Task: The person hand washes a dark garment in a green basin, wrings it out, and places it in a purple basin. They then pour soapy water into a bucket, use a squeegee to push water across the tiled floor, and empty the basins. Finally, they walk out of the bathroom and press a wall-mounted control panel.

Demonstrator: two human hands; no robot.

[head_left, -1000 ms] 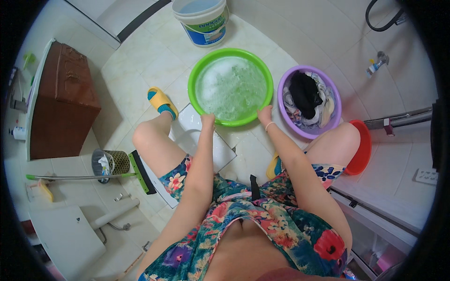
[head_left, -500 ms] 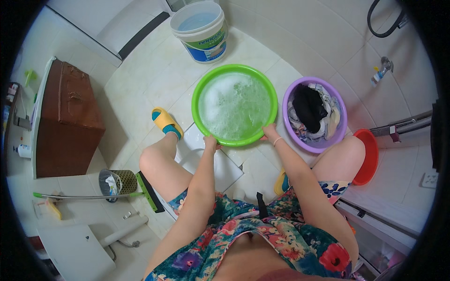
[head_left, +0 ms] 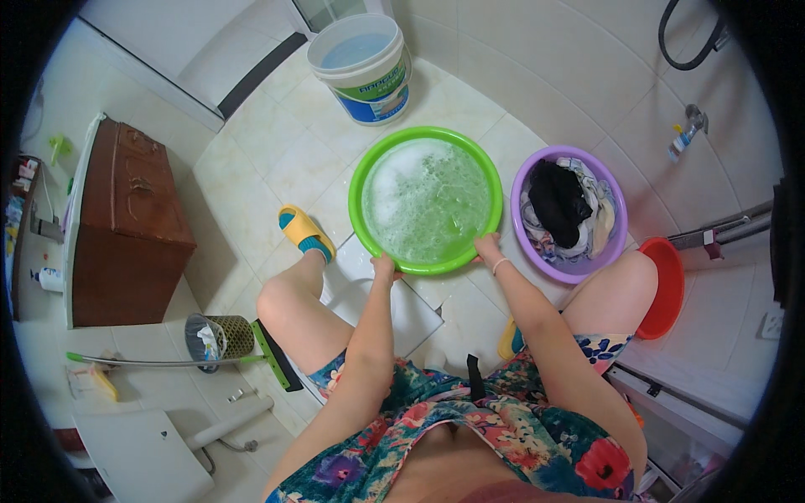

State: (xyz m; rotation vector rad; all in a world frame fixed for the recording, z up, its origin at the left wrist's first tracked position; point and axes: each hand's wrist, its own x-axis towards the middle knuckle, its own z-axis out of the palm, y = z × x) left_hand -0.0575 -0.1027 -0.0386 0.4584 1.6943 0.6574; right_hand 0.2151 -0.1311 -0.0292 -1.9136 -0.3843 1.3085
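Left hand (head_left: 386,267) and right hand (head_left: 489,247) at near rim of green basin (head_left: 496,201)

Nearest: floral clothing (head_left: 511,427) over the lap, blue-green with red and purple blooms. Knees wide apart, both arms reaching forward between them. Thin band (head_left: 501,265) on right wrist.

White floor pan (head_left: 411,314) between the legs, partly behind left forearm. Squeegee (head_left: 159,363), long-handled with green ends, to the left, its head near left leg. Yellow slipper (head_left: 307,226) on left foot; its mate mostly hidden by right forearm.

Hands: left grip pinches the rim at near left; right grip pinches it at near right. Undersides of fingers mostly hidden by the rim.

Green basin ahead of the knees, round, holding sudsy water; foam (head_left: 398,180) thickest toward the left. Whether its base rests fully on the tiles, cannot tell.

Right side: red basin (head_left: 668,289), partly behind right knee. Purple basin (head_left: 623,226) just beside the green one, apart from it, holding pale clothes (head_left: 601,210) with a black garment (head_left: 559,205) on top.

Left side: brown cabinet (head_left: 138,226), patterned bin (head_left: 232,335).

Farthest: white bucket (head_left: 390,94), upright, water inside, beyond the green basin. Dark threshold strip (head_left: 260,75) past it, to the left.
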